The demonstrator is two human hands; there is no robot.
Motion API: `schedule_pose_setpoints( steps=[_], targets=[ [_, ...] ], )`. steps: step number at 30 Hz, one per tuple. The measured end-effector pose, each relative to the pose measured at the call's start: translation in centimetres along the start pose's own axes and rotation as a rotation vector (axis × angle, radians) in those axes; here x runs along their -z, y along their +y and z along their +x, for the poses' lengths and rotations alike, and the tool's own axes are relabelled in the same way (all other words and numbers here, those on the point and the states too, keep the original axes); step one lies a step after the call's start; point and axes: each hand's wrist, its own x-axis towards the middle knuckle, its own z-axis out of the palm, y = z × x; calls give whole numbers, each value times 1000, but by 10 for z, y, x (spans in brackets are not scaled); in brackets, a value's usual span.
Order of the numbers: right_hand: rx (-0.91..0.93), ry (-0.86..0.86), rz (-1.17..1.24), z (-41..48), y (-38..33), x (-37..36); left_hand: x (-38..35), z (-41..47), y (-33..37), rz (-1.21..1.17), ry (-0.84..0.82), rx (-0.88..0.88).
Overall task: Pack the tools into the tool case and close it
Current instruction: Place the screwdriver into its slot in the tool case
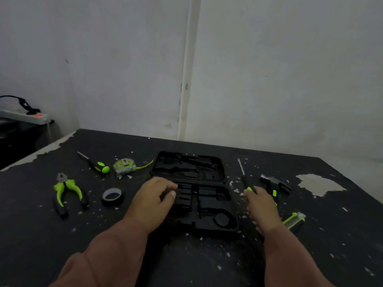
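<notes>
A black tool case (pixel 209 204) lies open in the middle of the table, its moulded slots showing no tools. My left hand (pixel 152 200) rests on the case's left edge, fingers curled on it. My right hand (pixel 262 206) lies over the handle of a black and green screwdriver (pixel 244 177) just right of the case. Its grip on the handle is hidden. Left of the case are a green tape measure (pixel 124 165), another screwdriver (pixel 97 164), pliers (pixel 67 191) and a roll of black tape (pixel 112 196). A hammer (pixel 273 183) and a utility knife (pixel 294 219) lie to the right.
The dark table (pixel 186 255) has chipped paint and white flecks all over. A white wall stands close behind it. A power strip (pixel 27 117) with a lit red switch sits on a lower surface at the far left.
</notes>
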Motion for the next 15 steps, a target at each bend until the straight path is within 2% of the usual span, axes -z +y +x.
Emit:
schedule_pose_setpoints(
  steps=[2,5,8,10,13,15],
  targets=[
    [24,-76,230,-4,-7,-4,2,18,-5,-149,4,137],
    [110,-249,355,-8,-20,-11,6,42,-9,-457,-27,320],
    [201,-403,253,-7,-31,-17,9,57,-10,-860,-112,420],
    [263,-470,139,-7,-37,-20,11,62,-12,-1018,-127,434],
    [383,-501,-24,-5,-39,-22,12,63,-21,-1143,-92,399],
    [435,-496,-96,-3,-35,-23,12,61,-23,-1112,-78,375]
  ],
)
